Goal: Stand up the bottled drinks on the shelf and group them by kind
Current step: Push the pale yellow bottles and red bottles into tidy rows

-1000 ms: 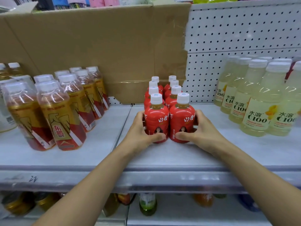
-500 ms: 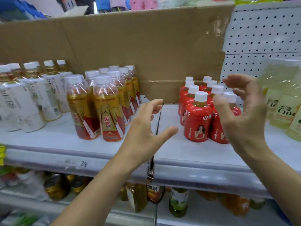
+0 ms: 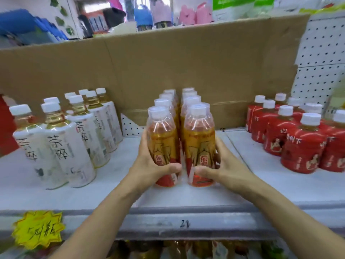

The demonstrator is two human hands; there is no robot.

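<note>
Nearest: the shelf [image 3: 186, 214] front rail, w/ a yellow price tag [image 3: 37, 230] stuck near its left end. Just past the rail, the left hand [image 3: 149, 165] and right hand [image 3: 224, 167] bracket the lead pair of orange bottles [image 3: 173, 101]. The left hand's fingers [image 3: 144, 141] curl round the outer side of the left front bottle [image 3: 162, 143], thumb across its label. The right hand mirrors that on the right front bottle [image 3: 198, 141]. Both are clamped on, prob. to press the two files together and square them to the edge (all upright, caps lined up behind). This group stands mid-shelf, well apart from the white tea bottles [image 3: 69, 146] at left and the red bottles [image 3: 298, 143] at right, so kinds don't mix. Furthest back, a cardboard sheet [image 3: 186, 62] and pegboard [image 3: 321, 53] serve as a backstop for the rows.
</note>
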